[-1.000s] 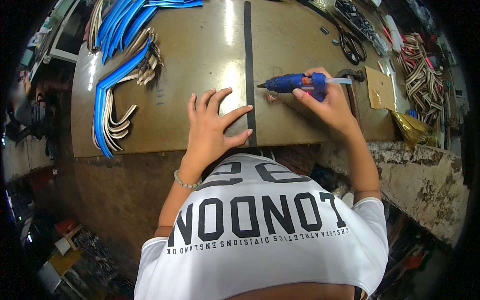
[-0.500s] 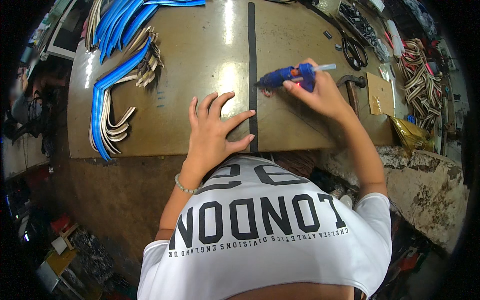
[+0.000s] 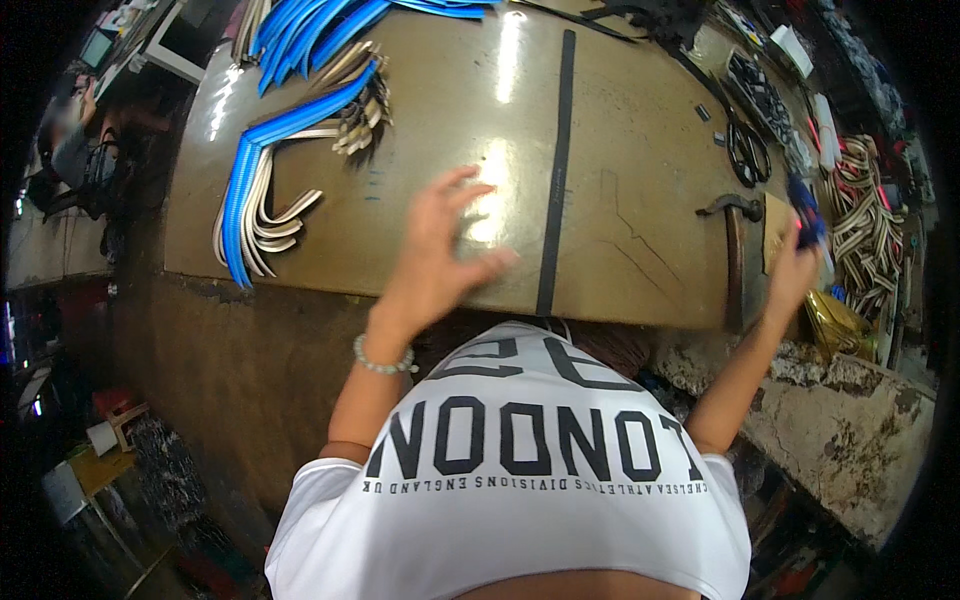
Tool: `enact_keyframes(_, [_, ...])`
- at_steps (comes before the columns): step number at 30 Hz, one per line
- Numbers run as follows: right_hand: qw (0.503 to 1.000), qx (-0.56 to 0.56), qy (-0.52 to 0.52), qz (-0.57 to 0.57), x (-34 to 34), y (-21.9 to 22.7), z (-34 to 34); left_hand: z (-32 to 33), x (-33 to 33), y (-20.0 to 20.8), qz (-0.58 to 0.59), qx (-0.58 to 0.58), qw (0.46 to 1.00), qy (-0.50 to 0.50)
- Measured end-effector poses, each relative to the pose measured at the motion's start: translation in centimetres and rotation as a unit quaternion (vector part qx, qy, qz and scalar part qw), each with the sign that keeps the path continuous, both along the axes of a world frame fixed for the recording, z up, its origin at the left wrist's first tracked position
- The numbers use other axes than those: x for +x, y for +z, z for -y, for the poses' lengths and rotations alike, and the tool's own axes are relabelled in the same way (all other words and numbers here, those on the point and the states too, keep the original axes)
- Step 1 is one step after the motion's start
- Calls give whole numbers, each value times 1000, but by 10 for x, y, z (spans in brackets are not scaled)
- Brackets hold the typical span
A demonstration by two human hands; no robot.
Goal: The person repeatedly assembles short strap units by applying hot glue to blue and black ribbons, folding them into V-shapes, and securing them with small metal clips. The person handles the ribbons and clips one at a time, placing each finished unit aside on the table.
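At the right side of the table, my right hand [image 3: 793, 272] is closed on a blue hot glue gun [image 3: 806, 212], over a tan piece of board. My left hand [image 3: 440, 245] is held with fingers apart, somewhat blurred, to the left of a long black strap [image 3: 560, 160]. It holds nothing. The strap lies straight across the table [image 3: 420, 120], running from the front edge toward the back, and neither hand touches it.
Blue straps [image 3: 275, 130] and cream-and-black straps [image 3: 265, 215] lie in bundles at the left. Along the right stand a hammer [image 3: 735, 240], black scissors [image 3: 745, 150], a tray of small black parts [image 3: 757, 90], a gold pouch [image 3: 840, 325] and heaped striped straps [image 3: 858, 225].
My right hand has carried the glue gun from beside the strap to the table's right side. My left hand has come away from the strap. The view has shifted, too.
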State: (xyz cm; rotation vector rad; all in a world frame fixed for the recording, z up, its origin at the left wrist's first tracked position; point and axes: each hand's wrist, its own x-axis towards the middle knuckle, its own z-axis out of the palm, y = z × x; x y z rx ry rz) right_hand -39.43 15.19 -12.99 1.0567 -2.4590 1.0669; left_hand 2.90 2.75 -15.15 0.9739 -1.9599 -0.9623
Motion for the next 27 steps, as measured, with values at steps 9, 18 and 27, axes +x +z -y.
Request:
enact_keyframes(9, [899, 348, -232, 132, -65, 0, -126, 161, 178, -2, 289, -168, 840, 428])
enact_keyframes(18, [976, 74, 9, 206, 69, 61, -53, 156, 161, 33, 200, -94, 878, 424])
enact_keyframes(27, [836, -223, 502, 0, 197, 107, 76, 40, -33, 172, -23, -271, 957, -102])
